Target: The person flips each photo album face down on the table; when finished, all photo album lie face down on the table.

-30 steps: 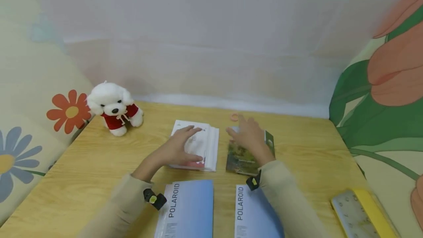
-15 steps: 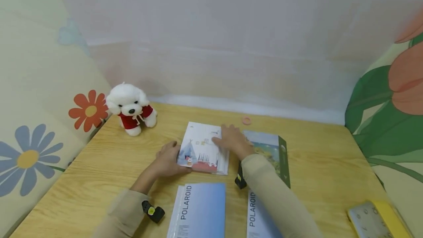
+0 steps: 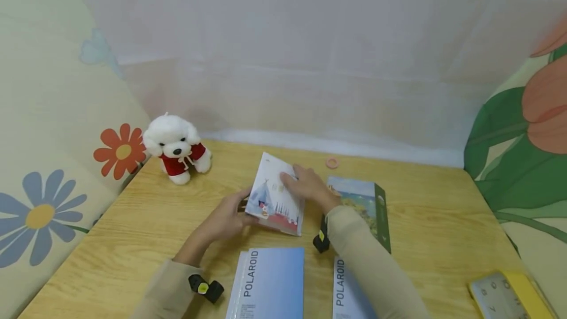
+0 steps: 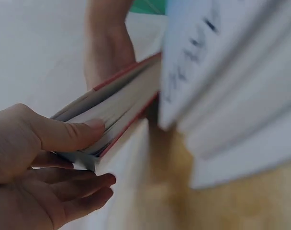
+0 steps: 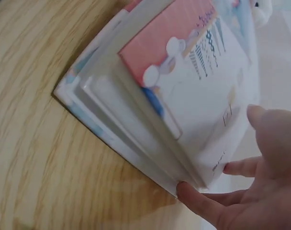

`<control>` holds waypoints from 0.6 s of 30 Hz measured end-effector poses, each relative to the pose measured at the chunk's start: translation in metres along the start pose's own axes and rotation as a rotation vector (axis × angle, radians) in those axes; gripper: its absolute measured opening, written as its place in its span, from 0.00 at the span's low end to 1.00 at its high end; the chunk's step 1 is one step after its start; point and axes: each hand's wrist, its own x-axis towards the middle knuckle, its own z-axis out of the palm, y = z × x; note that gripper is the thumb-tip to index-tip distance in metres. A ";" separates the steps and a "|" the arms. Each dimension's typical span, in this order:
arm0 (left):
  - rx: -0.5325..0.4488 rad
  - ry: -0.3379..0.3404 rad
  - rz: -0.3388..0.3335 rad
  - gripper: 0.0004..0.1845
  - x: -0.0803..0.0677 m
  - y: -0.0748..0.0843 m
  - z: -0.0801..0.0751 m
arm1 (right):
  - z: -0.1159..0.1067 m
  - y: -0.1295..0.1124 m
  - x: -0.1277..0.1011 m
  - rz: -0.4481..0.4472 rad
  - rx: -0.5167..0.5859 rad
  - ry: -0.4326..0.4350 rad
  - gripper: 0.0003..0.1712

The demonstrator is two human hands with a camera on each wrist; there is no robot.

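A white photo album [image 3: 274, 201] with a tent picture and a red lower band is tilted up off the wooden table [image 3: 155, 225], held between both hands. My left hand [image 3: 241, 209] grips its left edge. In the left wrist view the left hand [image 4: 101, 152] has its thumb on the page edges of the album [image 4: 121, 103] and its fingers underneath. My right hand [image 3: 293, 181] holds the album's far right part. In the right wrist view the right hand [image 5: 220, 151] has its thumb on the cover of the album [image 5: 184, 96] and a finger under the pages.
A green-spined book [image 3: 365, 206] lies flat just right of the album. Two blue Polaroid albums [image 3: 272, 279] [image 3: 347, 289] lie at the near edge. A white plush dog [image 3: 175, 146] sits at the back left, a pink ring [image 3: 331, 162] behind, and a yellow-edged thing [image 3: 509, 294] at the near right.
My right hand left the green book and came onto the white album. My left hand slid to the album's left edge, and the album has risen from flat to tilted.
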 end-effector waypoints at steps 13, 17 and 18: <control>0.210 -0.035 0.226 0.36 -0.001 0.058 -0.018 | -0.016 -0.040 -0.012 0.080 0.307 0.066 0.57; 0.337 -0.031 0.238 0.35 -0.002 0.067 -0.014 | -0.020 -0.043 -0.015 0.065 0.330 0.067 0.55; 0.355 -0.028 0.239 0.35 -0.002 0.069 -0.012 | -0.020 -0.043 -0.015 0.060 0.331 0.066 0.55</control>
